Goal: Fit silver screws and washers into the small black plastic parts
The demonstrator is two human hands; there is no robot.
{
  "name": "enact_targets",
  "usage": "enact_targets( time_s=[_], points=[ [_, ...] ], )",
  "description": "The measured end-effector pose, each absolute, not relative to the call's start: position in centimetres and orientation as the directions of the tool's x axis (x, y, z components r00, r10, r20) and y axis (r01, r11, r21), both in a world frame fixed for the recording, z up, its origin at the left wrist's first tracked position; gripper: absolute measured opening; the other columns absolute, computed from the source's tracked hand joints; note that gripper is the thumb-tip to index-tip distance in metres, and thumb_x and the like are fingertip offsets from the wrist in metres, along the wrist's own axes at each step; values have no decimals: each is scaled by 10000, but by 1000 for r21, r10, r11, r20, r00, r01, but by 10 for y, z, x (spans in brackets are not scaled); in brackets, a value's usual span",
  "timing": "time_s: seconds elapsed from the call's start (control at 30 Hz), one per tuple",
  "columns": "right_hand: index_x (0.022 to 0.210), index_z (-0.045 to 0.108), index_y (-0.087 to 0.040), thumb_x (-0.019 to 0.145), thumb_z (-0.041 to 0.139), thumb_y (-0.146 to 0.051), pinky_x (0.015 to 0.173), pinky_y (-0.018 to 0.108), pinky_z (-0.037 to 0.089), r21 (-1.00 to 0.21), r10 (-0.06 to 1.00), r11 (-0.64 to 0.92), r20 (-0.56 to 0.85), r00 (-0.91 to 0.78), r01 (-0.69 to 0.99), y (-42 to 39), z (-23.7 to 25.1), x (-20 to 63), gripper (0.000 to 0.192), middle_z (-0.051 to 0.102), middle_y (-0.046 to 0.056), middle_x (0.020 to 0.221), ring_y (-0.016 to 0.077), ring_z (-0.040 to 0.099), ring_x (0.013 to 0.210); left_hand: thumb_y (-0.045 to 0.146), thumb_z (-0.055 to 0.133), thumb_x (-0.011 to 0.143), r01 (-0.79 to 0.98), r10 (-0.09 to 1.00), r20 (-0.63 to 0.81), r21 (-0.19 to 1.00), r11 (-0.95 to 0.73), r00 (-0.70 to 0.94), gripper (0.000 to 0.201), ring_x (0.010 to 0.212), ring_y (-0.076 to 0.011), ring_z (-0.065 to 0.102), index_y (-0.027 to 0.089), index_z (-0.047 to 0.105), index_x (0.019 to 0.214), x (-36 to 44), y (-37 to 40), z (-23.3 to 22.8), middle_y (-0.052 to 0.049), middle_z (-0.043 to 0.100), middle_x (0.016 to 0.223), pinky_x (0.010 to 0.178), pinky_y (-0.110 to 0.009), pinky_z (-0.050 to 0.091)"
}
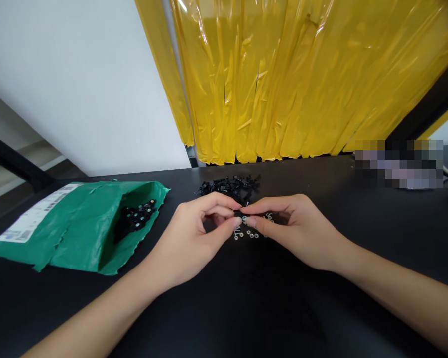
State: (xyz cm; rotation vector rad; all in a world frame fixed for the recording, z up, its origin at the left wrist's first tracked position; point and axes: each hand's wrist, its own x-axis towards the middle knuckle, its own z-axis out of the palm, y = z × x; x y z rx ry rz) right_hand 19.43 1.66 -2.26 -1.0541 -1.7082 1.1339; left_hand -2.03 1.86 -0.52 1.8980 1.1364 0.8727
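Head view: my left hand point(194, 233) and right hand point(302, 228) meet over the black tabletop point(216, 318), fingertips pinched on one small black piece point(238, 213); it's mostly hidden, so I can't tell whether anything is fitted to it. I'd call it midway. Around my fingertips lie loose flat silver washers point(251, 235) and little silver screws, presumably unused. Leftward, an open green plastic mailer point(78, 248) holds black pieces with pale round spots point(138, 219), probably finished. Farther back, a heap of small black parts point(229, 185) suggests plenty left.
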Motion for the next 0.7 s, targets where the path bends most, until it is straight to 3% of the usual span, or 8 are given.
enact_targets(
  time_s=[0.4, 0.57, 0.7],
  points=[
    [1074, 826, -284, 908, 732, -243, 855, 340, 608, -926, 922, 319, 253, -295, 202, 14, -23, 191, 195, 822, 8, 1064, 200, 763, 936, 273, 736, 907, 408, 922, 205, 849, -335, 329, 141, 788, -142, 680, 206, 728, 1030, -18, 16, -5, 1, 761, 877, 733, -256, 555],
    [1049, 805, -268, 914, 724, -230, 808, 309, 604, -835, 885, 454, 385, -261, 311, 12, -25, 191, 162, 822, -8, 996, 180, 761, 891, 292, 708, 938, 411, 916, 196, 847, -339, 351, 131, 790, -132, 689, 228, 756, 1042, -18, 17, -7, 21, 769, 866, 717, -236, 542],
    [1123, 754, -249, 910, 740, -239, 864, 300, 598, -777, 846, 532, 470, -254, 336, 12, -26, 192, 213, 822, -9, 1021, 169, 773, 929, 282, 685, 956, 458, 887, 247, 783, -420, 391, 132, 808, -130, 694, 258, 768, 1055, -20, 16, -5, 35, 776, 908, 728, -236, 533]
  ],
)
